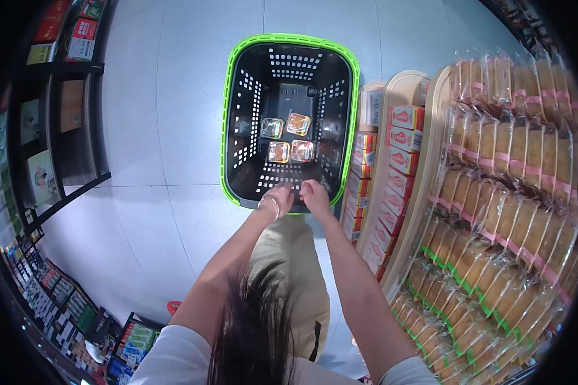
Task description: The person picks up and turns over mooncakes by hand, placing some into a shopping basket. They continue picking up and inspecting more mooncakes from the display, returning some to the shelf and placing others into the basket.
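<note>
A black shopping basket (pixel 354 96) with a bright green rim stands in front of me, its walls pierced with square holes. Several small clear-lidded food packs (pixel 279 152) lie on its bottom. My left hand (pixel 278 197), with a bracelet at the wrist, is closed at the middle of the basket's near edge. Beside it, a short gap away, my right hand (pixel 315 195) has its fingers curled at the same edge. A dark strip of the basket shows between the two hands. The undersides of both grips are hidden.
Right of the basket, a curved display shelf (pixel 401 83) holds red and white boxes (pixel 397 160) and rows of bagged bread (pixel 507 192). Dark shelving (pixel 58 128) with packaged goods runs along the left. The pale tiled floor (pixel 173 96) lies between.
</note>
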Demonstrator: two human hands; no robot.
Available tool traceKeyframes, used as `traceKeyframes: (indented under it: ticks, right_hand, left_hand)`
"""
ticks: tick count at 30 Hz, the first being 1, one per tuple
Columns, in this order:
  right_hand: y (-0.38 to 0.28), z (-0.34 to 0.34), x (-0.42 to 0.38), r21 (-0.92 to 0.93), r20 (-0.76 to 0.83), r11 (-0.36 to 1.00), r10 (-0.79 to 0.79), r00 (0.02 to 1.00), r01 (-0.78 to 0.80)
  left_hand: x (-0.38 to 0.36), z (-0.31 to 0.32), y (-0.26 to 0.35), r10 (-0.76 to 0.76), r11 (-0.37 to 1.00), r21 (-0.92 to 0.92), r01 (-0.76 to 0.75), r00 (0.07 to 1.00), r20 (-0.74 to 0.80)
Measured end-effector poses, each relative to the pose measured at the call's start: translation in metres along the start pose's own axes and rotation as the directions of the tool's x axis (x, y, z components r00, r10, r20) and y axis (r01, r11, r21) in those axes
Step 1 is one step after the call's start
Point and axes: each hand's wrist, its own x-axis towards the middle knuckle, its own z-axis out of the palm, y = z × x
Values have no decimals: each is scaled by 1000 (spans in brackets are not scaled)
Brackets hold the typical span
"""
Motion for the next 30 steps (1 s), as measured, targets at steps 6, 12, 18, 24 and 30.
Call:
traceKeyframes:
  ticks: [6, 12, 18, 24, 30]
  right_hand:
    - [-12, 7, 12, 229, 64, 968, 91, 994, -103]
    - [32, 34, 123, 204, -55, 970, 148, 987, -134]
    - [42, 42, 211, 85, -82, 981, 179, 980, -172]
    - [28, 45, 263, 126, -257, 941, 337, 906, -314]
    - [92, 69, 326, -235, -401, 953, 83, 912, -190]
  left_hand:
    - [20, -9, -2, -24, 990, -136, 25, 1000, 11]
    - [125, -18, -34, -132, 891, -447, 81, 988, -84]
    - [230, 23, -123, -294, 824, -533, 193, 950, -110]
    - [289, 52, -191, -617, 520, -755, 399, 787, -10]
    - [319, 72, -216, -699, -36, -947, 319, 669, 252]
